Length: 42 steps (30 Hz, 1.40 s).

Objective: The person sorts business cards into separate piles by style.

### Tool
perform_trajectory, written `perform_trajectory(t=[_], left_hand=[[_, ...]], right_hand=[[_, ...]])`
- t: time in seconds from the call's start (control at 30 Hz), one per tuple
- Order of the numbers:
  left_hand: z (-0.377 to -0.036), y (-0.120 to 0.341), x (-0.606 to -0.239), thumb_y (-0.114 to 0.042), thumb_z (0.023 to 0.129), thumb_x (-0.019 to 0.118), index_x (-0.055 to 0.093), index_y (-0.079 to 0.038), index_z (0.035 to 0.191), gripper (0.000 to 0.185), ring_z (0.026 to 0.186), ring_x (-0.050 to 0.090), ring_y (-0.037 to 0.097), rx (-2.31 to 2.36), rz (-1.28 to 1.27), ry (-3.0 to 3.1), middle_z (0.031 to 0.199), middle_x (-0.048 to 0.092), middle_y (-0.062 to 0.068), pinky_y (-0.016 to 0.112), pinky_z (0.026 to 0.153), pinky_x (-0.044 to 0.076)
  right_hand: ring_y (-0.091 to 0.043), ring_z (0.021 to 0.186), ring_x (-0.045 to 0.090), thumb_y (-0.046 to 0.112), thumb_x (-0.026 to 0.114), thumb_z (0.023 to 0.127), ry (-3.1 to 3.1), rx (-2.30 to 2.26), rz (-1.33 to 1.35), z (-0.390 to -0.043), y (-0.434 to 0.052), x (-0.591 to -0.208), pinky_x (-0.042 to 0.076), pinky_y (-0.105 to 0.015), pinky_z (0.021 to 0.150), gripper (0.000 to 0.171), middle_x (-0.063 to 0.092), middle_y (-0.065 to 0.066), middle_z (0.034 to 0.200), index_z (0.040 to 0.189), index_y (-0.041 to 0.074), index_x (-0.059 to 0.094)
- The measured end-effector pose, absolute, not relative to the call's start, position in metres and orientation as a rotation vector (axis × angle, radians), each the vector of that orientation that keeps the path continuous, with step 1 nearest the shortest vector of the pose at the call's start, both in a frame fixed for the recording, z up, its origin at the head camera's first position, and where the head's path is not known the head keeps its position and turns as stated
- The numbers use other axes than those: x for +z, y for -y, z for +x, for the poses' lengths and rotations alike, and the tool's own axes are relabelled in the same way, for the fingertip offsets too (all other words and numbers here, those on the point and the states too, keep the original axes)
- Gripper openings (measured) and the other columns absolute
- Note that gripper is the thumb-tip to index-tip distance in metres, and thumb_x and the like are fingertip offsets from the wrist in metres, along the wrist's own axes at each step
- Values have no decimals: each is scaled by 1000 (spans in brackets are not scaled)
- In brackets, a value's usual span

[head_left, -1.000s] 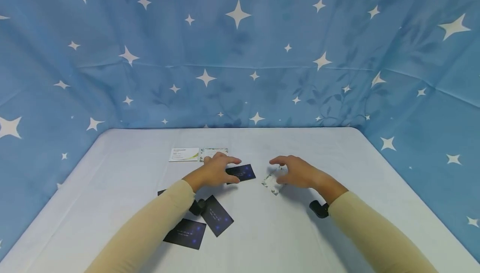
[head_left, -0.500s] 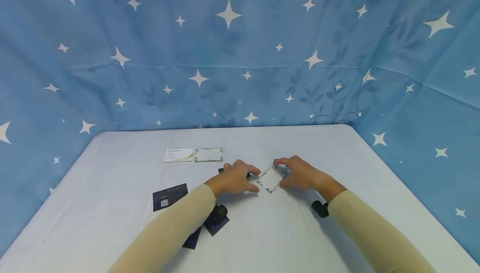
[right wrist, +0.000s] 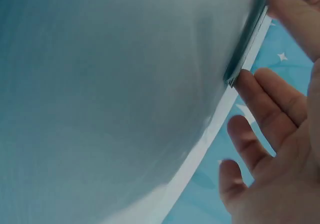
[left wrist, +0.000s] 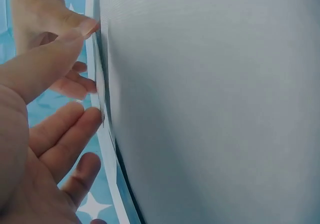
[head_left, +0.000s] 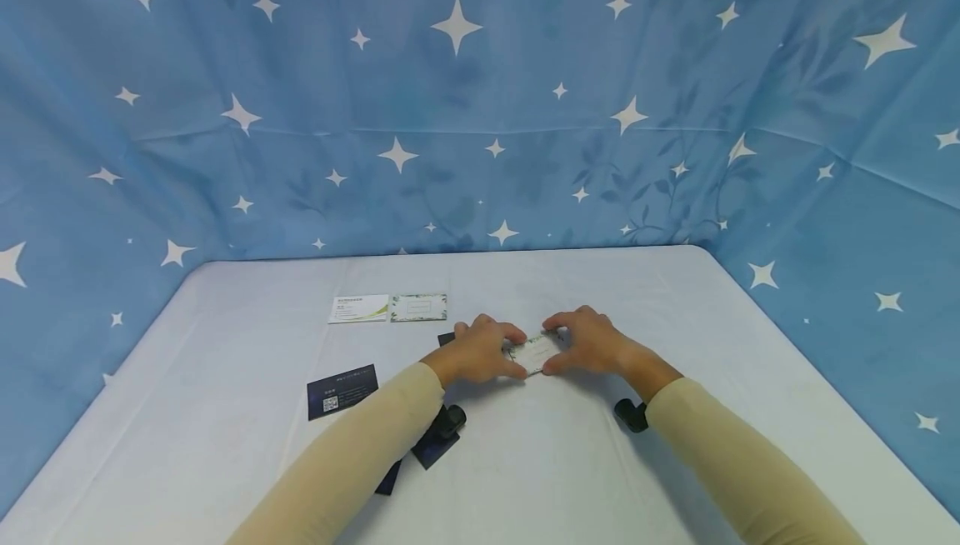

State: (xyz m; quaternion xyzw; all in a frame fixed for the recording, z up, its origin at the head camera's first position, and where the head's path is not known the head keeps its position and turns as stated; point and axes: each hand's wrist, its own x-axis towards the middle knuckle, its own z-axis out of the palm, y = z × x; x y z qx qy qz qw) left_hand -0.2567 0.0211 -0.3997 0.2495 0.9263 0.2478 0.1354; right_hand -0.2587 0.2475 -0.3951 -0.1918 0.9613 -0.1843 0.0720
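small white floral-edged card (head_left: 534, 352): ends hidden by fingers, print too small to read
dark navy cards (head_left: 437, 447): partly under left sleeve (head_left: 352, 462)

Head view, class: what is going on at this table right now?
A person in cream sleeves works at a white table. Both hands meet over a small stack of white floral cards: the left hand pinches its left end, the right hand its right end, fingertips curled round the edges. Two light cards lie side by side farther back. A dark card with a QR code lies to the left, and more dark cards show partly under the left forearm.
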Motion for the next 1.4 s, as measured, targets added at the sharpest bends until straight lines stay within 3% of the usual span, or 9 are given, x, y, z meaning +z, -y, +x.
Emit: perform_trajectory(t=[0.17, 0.37, 0.63, 0.9, 1.17, 1.4], left_hand=[[-258, -21, -398, -42, 81, 84, 66, -20, 132, 59, 119, 44, 19, 737, 737, -2717, 119, 64, -9, 47, 92, 26], [-258, -16, -398, -35, 81, 84, 66, -18, 130, 54, 122, 43, 20, 787, 726, -2735, 119, 63, -8, 48, 93, 26], [-261, -1, -398, -31, 84, 81, 62, -18, 134, 55, 125, 41, 22, 846, 700, -2722, 126, 59, -2, 49, 96, 26], [-266, 22, -390, -36, 84, 82, 62, -19, 136, 58, 128, 40, 24, 842, 642, -2759, 130, 57, 0, 50, 95, 26], [-276, 60, -378, -32, 86, 81, 61, -18, 137, 56, 119, 41, 24, 859, 571, -2799, 129, 56, 1, 51, 95, 27], [-287, 90, -369, -30, 87, 80, 59, -15, 140, 58, 128, 38, 26, 822, 540, -2854, 131, 58, 1, 51, 95, 23]], right_hand=[[-26, 106, 51, 55, 85, 72, -2966, -538, -585, -255, -242, -395, 37, -51, 93, 71, 67, 2, 105, 124, 8, 70], [-26, 103, 53, 48, 85, 75, -3015, -615, -635, -251, -239, -394, 40, -51, 90, 63, 67, 2, 101, 120, 7, 72], [-31, 119, 50, 45, 84, 79, -2930, -645, -594, -245, -231, -392, 38, -55, 100, 70, 62, -8, 127, 135, 10, 63], [-29, 114, 52, 35, 84, 83, -2941, -771, -681, -249, -220, -387, 43, -50, 95, 60, 62, -7, 124, 133, 7, 65], [-33, 116, 52, 29, 80, 86, -2836, -817, -742, -267, -191, -374, 46, -46, 89, 60, 60, -10, 126, 138, 7, 61], [-33, 118, 52, 27, 80, 87, -2813, -812, -750, -292, -155, -366, 48, -43, 88, 60, 60, -9, 131, 139, 7, 59]])
